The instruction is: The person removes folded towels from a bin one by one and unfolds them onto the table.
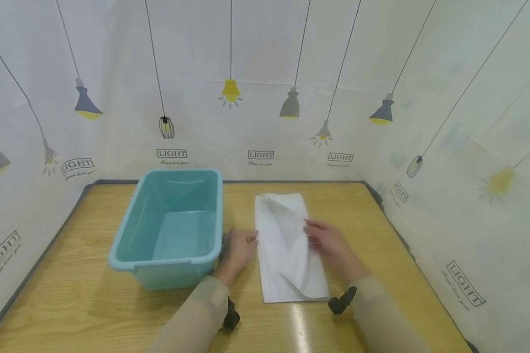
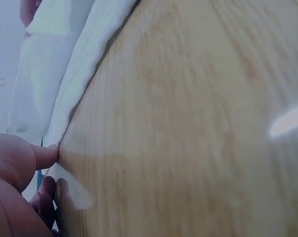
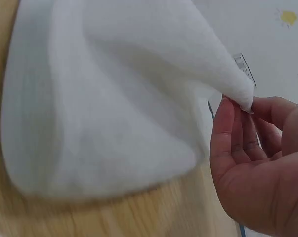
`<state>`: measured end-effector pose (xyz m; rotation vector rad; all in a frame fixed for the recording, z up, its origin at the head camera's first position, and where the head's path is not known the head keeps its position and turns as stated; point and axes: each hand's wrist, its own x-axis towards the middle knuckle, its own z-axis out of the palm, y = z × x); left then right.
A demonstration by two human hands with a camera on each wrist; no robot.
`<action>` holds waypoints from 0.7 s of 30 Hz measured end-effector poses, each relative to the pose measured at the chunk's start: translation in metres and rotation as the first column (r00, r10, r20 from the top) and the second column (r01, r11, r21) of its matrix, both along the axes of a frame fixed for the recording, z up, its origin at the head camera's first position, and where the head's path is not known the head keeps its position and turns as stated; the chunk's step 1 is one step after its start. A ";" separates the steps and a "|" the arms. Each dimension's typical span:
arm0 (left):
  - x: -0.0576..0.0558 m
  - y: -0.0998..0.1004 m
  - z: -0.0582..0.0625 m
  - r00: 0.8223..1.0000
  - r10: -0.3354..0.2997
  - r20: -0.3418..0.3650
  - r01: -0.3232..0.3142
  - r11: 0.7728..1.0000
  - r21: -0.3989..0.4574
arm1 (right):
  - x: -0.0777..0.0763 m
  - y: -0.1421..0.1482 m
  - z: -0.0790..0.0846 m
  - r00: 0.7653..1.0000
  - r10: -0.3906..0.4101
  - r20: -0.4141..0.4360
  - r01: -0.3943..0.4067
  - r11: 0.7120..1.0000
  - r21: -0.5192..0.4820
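Note:
A white towel (image 1: 282,245) lies folded on the table, with its upper layer lifted and creased toward the right. My right hand (image 1: 333,245) pinches that layer at the towel's right side. In the right wrist view, thumb and fingertips of the right hand (image 3: 260,153) meet on a drawn-up corner of the towel (image 3: 124,113), and the rest of it hangs in a loose fold. At the left edge of the towel, my left hand (image 1: 240,250) grips the border low against the tabletop. The left wrist view shows its thumb (image 2: 45,157) right at the towel's edge (image 2: 82,74).
A turquoise plastic tub (image 1: 165,264) stands on the left of the wooden table (image 1: 357,215), close beside my left hand. Nothing shows inside it. White sheets printed with hanging lamps (image 1: 265,127) rise behind the table and at both sides.

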<state>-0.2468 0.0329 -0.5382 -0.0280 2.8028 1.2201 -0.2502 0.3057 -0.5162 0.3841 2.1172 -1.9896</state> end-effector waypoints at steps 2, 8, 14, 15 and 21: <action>0.000 0.000 0.000 1.000 -0.002 -0.003 0.002 1.000 0.008 | 0.000 0.011 0.000 1.000 -0.012 0.022 0.012 1.000 -0.019; -0.001 0.000 -0.001 1.000 -0.007 -0.016 0.008 1.000 0.026 | -0.001 0.044 -0.006 0.997 -0.053 0.060 0.055 0.998 -0.027; 0.000 -0.001 -0.001 0.999 -0.019 -0.032 0.019 1.000 0.018 | 0.002 0.075 -0.009 0.993 -0.097 0.072 0.097 0.995 0.007; 0.000 -0.001 -0.001 0.999 -0.020 -0.030 0.021 1.000 0.018 | 0.002 0.079 -0.009 0.992 -0.107 0.071 0.106 0.994 0.018; 0.000 -0.001 0.000 1.000 -0.016 -0.015 0.016 1.000 0.027 | 0.011 0.113 -0.006 0.990 -0.127 0.063 0.118 0.984 0.132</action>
